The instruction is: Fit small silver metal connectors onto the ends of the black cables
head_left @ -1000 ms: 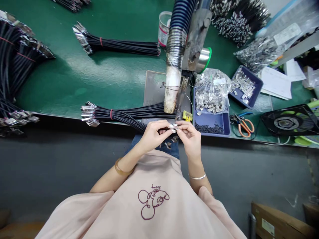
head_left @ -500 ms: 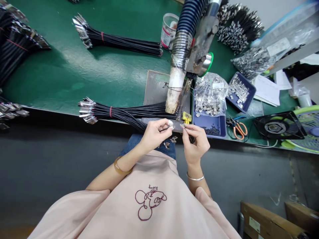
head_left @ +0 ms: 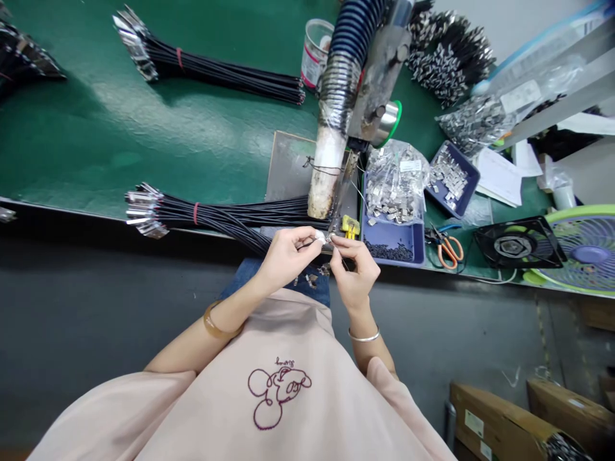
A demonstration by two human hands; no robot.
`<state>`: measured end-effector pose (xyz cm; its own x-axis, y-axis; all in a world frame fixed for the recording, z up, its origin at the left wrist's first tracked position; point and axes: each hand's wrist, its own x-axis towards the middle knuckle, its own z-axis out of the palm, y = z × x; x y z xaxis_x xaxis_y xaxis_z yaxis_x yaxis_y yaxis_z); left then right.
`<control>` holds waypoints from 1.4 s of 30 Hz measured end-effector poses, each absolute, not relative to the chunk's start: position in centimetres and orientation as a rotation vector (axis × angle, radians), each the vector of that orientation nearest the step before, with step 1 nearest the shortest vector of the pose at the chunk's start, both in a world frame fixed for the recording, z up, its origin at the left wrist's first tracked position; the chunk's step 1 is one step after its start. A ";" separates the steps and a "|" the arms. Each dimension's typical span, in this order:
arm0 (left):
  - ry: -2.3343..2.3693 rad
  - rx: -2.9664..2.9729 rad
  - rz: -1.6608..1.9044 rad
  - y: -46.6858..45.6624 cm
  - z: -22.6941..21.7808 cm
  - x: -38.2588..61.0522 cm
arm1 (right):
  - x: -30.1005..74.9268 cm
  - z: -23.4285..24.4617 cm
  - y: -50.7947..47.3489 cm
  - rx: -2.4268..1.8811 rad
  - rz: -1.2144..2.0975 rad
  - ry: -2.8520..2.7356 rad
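Observation:
My left hand (head_left: 291, 256) is pinched closed on the end of a thin black cable, its tip mostly hidden by the fingers, one of which looks white-covered. Close beside it, my right hand (head_left: 356, 269) pinches a tiny metal piece against the cable tip; its exact shape is too small to tell. Behind the left hand lies a bundle of black cables (head_left: 230, 214), tied with a red band, metal connectors at its left end. A few loose metal connectors (head_left: 311, 280) rest on my lap. Just beyond my fingers stands a small yellow block (head_left: 350, 226).
A ribbed hose (head_left: 353, 38) with a white nozzle hangs over the work spot. To the right are a blue tray (head_left: 418, 246) with bagged metal parts, a smaller tray (head_left: 461, 202), orange-handled pliers (head_left: 450, 253) and a black fan (head_left: 519, 245). Another cable bundle (head_left: 221, 72) lies farther back.
My right hand has moved left, bringing its small metal piece up to the cable tip in my left hand. The whole view has shifted slightly.

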<state>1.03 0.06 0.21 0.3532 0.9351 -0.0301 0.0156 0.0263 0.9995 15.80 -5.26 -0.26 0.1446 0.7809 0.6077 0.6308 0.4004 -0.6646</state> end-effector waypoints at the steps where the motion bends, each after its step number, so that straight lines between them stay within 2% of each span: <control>1: 0.967 1.345 0.922 0.1 0.2 1.1 | 15.8 -0.3 -5.2 -1.289 0.123 -1.587; 10: 1.024 1.329 0.965 0.1 0.5 1.6 | 16.0 -0.4 -4.8 -1.260 -0.075 -1.754; 30: 0.978 1.314 0.962 -0.1 1.3 1.6 | 16.0 0.1 -5.2 -1.252 -0.166 -1.787; 33: 0.968 1.334 0.958 -0.3 1.4 1.4 | 16.0 0.5 -5.2 -1.313 -0.067 -1.684; 38: 1.018 1.380 0.977 -0.6 1.3 1.3 | 15.9 1.2 -5.1 -1.430 0.407 -1.493; 42: 1.048 1.368 0.989 -0.5 1.0 1.5 | 15.8 1.4 -4.9 -1.426 0.345 -1.544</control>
